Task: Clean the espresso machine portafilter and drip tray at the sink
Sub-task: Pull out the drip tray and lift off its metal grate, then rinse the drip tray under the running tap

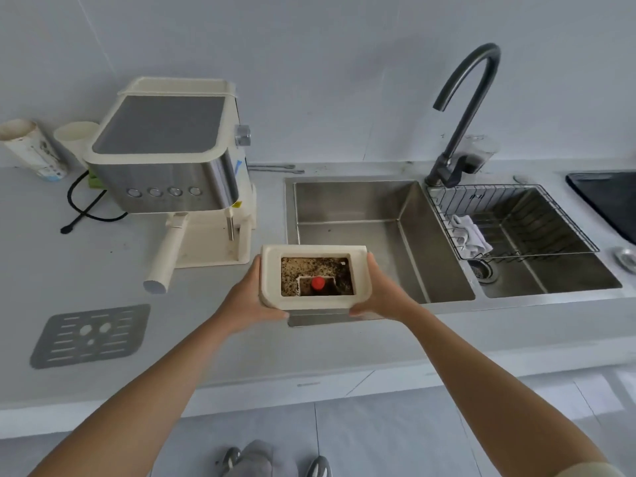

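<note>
I hold a cream drip tray (272, 270) above the counter at the sink's front left corner. My left hand (249, 297) grips its left side and my right hand (378, 294) its right side. Inside the tray lie brown coffee dregs and a red float. The espresso machine (168, 156) stands at the left, with the cream-handled portafilter (168, 249) locked in it and pointing towards me. The tray's grey metal grate (91, 335) lies flat on the counter at the front left.
A double steel sink (358, 215) sits right of the machine, under a dark gooseneck tap (464, 108). A wire basket (516, 218) with a white cloth (468, 235) rests over the right basin. Two cups (31, 146) stand at the far left. A black cord (82, 204) trails beside the machine.
</note>
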A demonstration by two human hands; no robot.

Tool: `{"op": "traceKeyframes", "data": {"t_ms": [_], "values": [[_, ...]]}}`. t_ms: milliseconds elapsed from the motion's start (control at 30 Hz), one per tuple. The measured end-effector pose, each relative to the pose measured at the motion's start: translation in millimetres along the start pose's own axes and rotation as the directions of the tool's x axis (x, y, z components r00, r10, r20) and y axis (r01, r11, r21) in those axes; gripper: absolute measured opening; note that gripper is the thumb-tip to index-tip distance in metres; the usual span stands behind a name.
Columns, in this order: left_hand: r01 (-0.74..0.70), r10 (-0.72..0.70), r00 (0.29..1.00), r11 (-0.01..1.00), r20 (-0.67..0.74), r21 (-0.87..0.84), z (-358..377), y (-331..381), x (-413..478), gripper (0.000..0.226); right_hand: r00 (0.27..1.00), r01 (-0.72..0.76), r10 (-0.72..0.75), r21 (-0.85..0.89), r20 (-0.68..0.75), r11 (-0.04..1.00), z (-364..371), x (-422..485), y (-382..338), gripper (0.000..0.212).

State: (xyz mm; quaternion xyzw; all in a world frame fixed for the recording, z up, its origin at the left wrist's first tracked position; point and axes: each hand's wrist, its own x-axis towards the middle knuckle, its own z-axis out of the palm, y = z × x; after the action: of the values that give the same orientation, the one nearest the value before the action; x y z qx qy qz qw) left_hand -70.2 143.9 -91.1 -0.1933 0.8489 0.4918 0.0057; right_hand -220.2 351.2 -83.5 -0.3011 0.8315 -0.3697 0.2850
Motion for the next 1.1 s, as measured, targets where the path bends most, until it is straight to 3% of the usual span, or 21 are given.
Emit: {"op": "traceKeyframes", "data": {"t_ms": [233, 400, 633, 833, 1100], "values": [[-0.003, 0.015, 0.992, 0.995, 0.124, -0.098, 17.6, 31.7, 50.2, 0.097, 0.999, -0.044, 0.047, 0.109, -0.022, 0.993, -50.4, 1.4, 16.7, 0.091], [0.042, -0.020, 0.981, 0.993, 0.191, -0.110, 19.2, 41.8, 88.9, 0.125, 0.993, -0.100, 0.107, 0.147, -0.042, 0.984, -67.5, 16.0, 27.5, 0.086], [0.020, 0.017, 0.970, 0.989, 0.243, -0.147, 26.7, 59.3, 134.7, 0.105, 0.973, -0.198, 0.219, 0.230, -0.071, 0.953, -87.8, 34.1, 46.5, 0.072], [0.053, -0.021, 0.974, 0.989, 0.224, -0.137, 38.7, 74.7, 161.0, 0.102, 0.969, -0.211, 0.238, 0.288, -0.062, 0.934, -110.5, 51.5, 65.3, 0.073], [0.162, -0.150, 0.981, 0.982, 0.124, -0.098, 65.5, 106.9, 188.8, 0.112, 0.989, -0.144, 0.145, 0.421, 0.031, 0.896, -154.7, 77.0, 97.2, 0.064]]}}
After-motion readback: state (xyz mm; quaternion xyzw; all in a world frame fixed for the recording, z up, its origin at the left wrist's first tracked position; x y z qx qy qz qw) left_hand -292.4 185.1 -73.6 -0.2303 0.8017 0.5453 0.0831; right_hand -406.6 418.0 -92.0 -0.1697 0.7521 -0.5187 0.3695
